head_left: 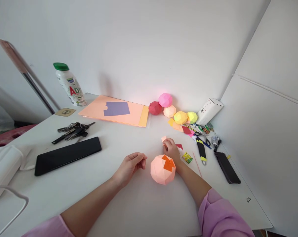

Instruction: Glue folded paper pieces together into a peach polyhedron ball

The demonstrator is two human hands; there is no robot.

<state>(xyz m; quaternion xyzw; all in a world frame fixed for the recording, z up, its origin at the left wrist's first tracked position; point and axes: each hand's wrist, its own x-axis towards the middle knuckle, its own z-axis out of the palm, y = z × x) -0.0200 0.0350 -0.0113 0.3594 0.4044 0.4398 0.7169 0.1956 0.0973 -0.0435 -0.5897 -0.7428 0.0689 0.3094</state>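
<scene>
A peach paper polyhedron ball [161,172] with an orange opening or patch on its upper right stands on the white table before me. To its left, my left hand [132,166] is closed with fingers curled; anything inside them is hidden. Beyond the ball, my right hand [171,149] pinches a small peach paper piece [164,139] between thumb and fingers. Its forearm passes close along the ball's right side. A red paper scrap [179,146] and a small yellow-green packet [187,158] lie just right of that hand.
Several coloured paper balls [180,117] sit along the wall. At right lie a utility knife [201,149], scissors [207,142] and a black case [228,168]. At left are a phone [68,156], keys [77,130], a bottle [71,85] and paper sheets [136,115].
</scene>
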